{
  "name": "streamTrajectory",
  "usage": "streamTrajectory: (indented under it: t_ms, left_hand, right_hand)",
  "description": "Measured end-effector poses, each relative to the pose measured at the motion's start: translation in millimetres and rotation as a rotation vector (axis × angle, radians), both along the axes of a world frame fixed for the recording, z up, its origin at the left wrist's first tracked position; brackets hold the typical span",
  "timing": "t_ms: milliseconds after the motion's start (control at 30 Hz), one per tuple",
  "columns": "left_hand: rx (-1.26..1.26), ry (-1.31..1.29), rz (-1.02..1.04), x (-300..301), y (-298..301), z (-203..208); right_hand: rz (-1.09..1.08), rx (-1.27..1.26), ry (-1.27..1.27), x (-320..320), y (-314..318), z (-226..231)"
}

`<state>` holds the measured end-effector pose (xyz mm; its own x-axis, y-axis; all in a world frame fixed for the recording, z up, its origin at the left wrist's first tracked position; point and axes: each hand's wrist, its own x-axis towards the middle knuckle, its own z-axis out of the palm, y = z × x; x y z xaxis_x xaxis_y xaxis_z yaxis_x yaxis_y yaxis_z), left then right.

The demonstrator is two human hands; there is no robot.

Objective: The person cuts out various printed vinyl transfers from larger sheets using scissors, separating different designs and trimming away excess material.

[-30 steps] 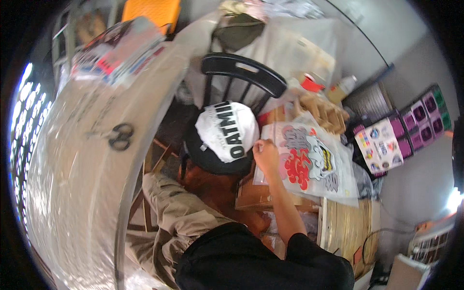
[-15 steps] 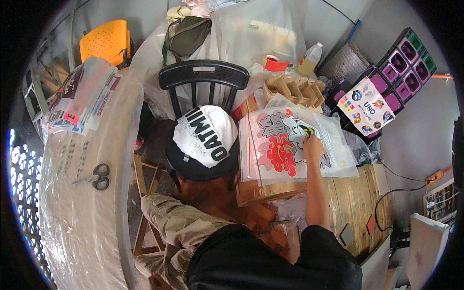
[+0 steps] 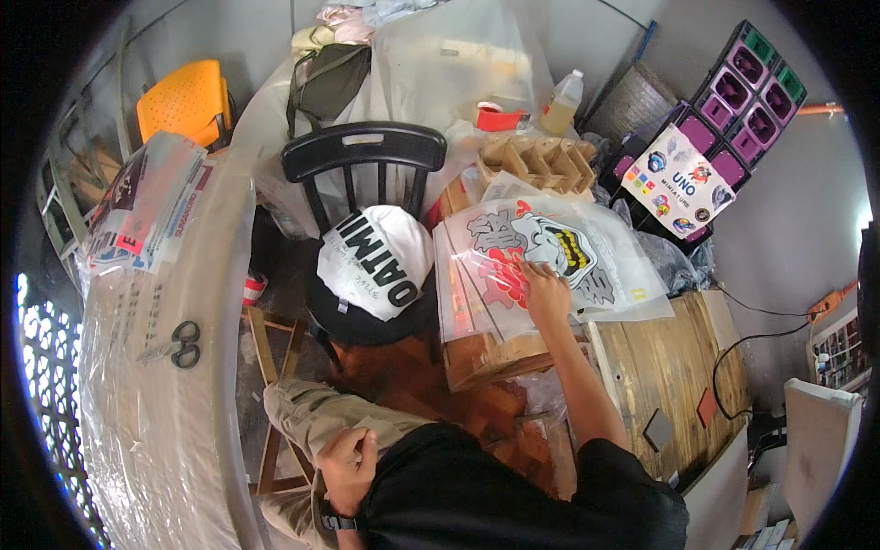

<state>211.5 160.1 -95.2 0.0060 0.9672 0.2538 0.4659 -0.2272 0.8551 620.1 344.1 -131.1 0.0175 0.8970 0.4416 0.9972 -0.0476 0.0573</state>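
Observation:
A translucent sheet [image 3: 642, 291] printed with a white grinning mask, red flame shapes and grey characters lies on a wooden box [image 3: 490, 359]. My right hand [image 3: 550, 295] rests on it over the red part, its fingers bent and drawn together. Whatever may be between those fingertips is hidden. Over my lap, my left hand [image 3: 346, 466] is curled closed with nothing showing in it. Left of the sheet, a white cloth piece with bold black lettering [image 3: 385, 252] covers the seat of a black chair [image 3: 365, 151].
Black-handled scissors [image 3: 186, 346] lie on the plastic-wrapped surface [image 3: 197, 440] at left. Behind the sheet stand a divided wooden tray [image 3: 536, 165], a red tape dispenser [image 3: 500, 117] and a bottle of yellowish liquid [image 3: 561, 103]. A plank tabletop [image 3: 632, 367] is at right.
My right hand has moved left and toward me across the sheet, off the mask and onto the red print. My left hand has come into view. The whole view has shifted slightly.

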Motion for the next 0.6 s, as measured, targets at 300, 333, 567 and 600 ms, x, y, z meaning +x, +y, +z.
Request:
streamTrajectory:
  t_ms: [300,333,567,600]
  left_hand:
    - [-0.164,-0.531,-0.397,60.1,93.2,26.4]
    - [-0.154,-0.604,-0.365,60.7,98.4,31.7]
    - [-0.027,-0.893,-0.114,49.1,105.9,84.1]
    - [-0.024,-0.890,-0.072,43.3,104.7,82.6]
  right_hand:
    - [0.086,0.056,0.469,-79.6,-38.5,120.8]
    - [0.162,0.000,0.579,-104.0,-49.3,136.1]
    - [0.821,-0.243,0.908,-179.8,-98.2,156.9]
    - [0.866,-0.325,0.878,-167.9,-88.5,151.0]
